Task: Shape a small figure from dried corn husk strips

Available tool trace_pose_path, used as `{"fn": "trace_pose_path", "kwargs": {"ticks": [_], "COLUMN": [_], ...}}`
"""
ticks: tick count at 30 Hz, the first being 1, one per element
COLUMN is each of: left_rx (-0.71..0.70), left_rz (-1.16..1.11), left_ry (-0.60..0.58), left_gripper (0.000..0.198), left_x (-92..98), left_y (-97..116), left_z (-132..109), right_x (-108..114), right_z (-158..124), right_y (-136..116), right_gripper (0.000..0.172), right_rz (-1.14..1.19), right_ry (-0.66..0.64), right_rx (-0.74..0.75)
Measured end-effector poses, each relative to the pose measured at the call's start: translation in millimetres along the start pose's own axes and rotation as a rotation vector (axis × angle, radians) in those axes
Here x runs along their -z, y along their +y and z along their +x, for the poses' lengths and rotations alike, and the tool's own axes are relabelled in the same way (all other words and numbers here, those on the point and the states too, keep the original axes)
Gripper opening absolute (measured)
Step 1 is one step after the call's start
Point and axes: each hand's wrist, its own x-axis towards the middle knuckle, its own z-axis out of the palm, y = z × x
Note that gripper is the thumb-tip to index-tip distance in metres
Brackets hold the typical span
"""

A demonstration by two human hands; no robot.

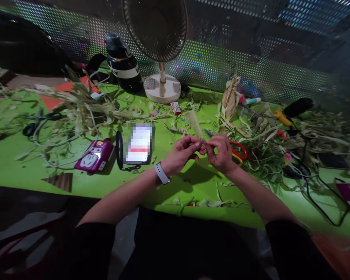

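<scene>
Head-worn camera is looking forward and down over green table [194,191], viewing left hand [179,155] and right hand [221,155] from close above, facing perforated screen [210,54] behind table.

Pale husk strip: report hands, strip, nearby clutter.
Left hand, right hand: fingertips together at strip's lower end. Pale husk strip: pinched, tilted. Scissors: close beside right hand, partly hidden.

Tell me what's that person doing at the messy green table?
The person's left hand and right hand meet, fingertips pinched at the lower end of a pale strip, perhaps dried husk. Scissors lie beside the right hand, partly hidden. A phone lies left of the hands, and leafy scraps litter the table.
</scene>
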Motion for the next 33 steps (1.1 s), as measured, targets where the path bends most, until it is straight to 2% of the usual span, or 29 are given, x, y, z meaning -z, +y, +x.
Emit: {"fn": "trace_pose_path", "kwargs": {"ticks": [6,11,17,19,23,28,31,33], "left_rx": [-0.090,-0.134,-0.208,-0.198,-0.200,-0.295,-0.273,-0.253], "left_rz": [0.025,0.104,0.155,0.159,0.200,0.336,0.318,0.283], "left_ry": [-0.031,-0.010,0.010,0.013,0.008,0.018,-0.022,-0.054], "left_gripper": [0.036,0.039,0.038,0.037,0.038,0.033,0.033,0.034], "left_x": [0.9,2.1,1.3,1.4,1.4,2.7,3.1,2.9], "left_y": [-3,-8,-10,-10,-12,-14,-11,-9], "left_z": [-1,2,1,1,1,1,0,-1], "right_x": [0,-5,-10,-10,-10,-10,-9,-8], "right_z": [2,1,2,3,4,5,5,5], "right_y": [-6,-11,-15,-14,-15,-17,-17,-16], "right_gripper": [0.002,0.005,0.016,0.018,0.027,0.031,0.034,0.034], "right_rz": [0.073,0.138,0.318,0.346,0.317,0.260,0.266,0.350], "right_ry": [0.027,0.080,0.073,0.004,-0.186,-0.162,-0.171,-0.192], "right_rx": [-0.105,-0.229,-0.481,-0.539,-0.472,-0.403,-0.408,-0.450]}}
